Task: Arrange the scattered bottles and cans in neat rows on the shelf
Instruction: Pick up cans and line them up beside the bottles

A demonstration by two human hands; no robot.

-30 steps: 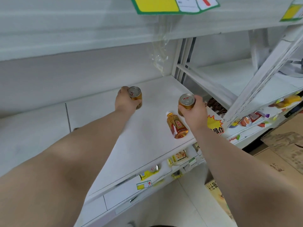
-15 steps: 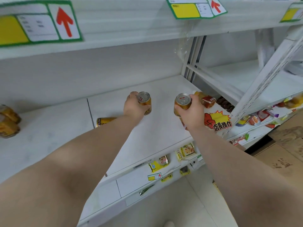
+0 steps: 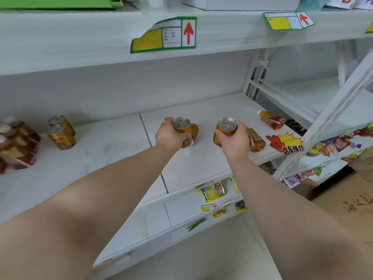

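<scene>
Bright, even, diffuse light fills the view; shadows are faint, with soft shade under the upper shelf [image 3: 80, 47]. Lids of the left can [image 3: 181, 123] and right can [image 3: 226, 124] glint weakly. The whole picture is soft, blurriest on the bottles [image 3: 18, 144] at the left edge. Wide-angle distortion bows shelf lines and stretches the forearms [image 3: 70, 219].

Nothing fancy on me: my left hand [image 3: 168, 136] and right hand [image 3: 237, 141] are bare, and back from the fingers [image 3: 240, 125] both forearms [image 3: 113, 184] are bare right to the frame edge.
</scene>
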